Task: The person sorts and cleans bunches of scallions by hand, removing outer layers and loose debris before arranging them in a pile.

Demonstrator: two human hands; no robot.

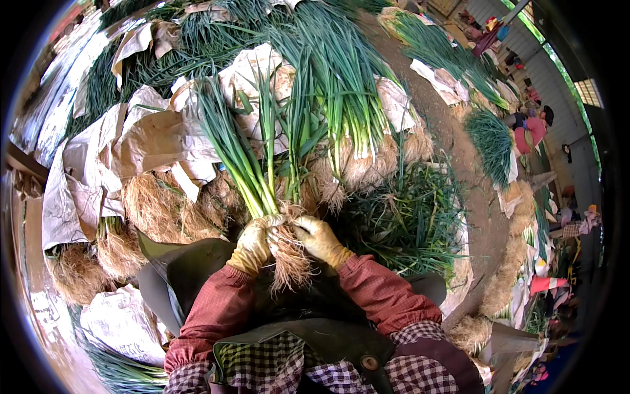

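Note:
My left hand (253,244), in a pale yellow glove, is closed round the lower white stems of a bunch of green onions (248,176). Their long leaves point up and away, and a tangle of brown roots (290,257) hangs down over my dark apron. My right hand (318,240), gloved the same way, has its fingers curled in against the root end of this bunch. Its fingertips are partly hidden by roots. Just beyond my hands lies a pile of loose green onions (357,111), roots toward me.
Right of my knees is a heap of stripped leaves (407,220). Several wrapped bundles with roots (154,207) stand at the left under beige sacking (141,141). A dirt path (485,230) runs along the right, where another person (530,134) sits among more bundles.

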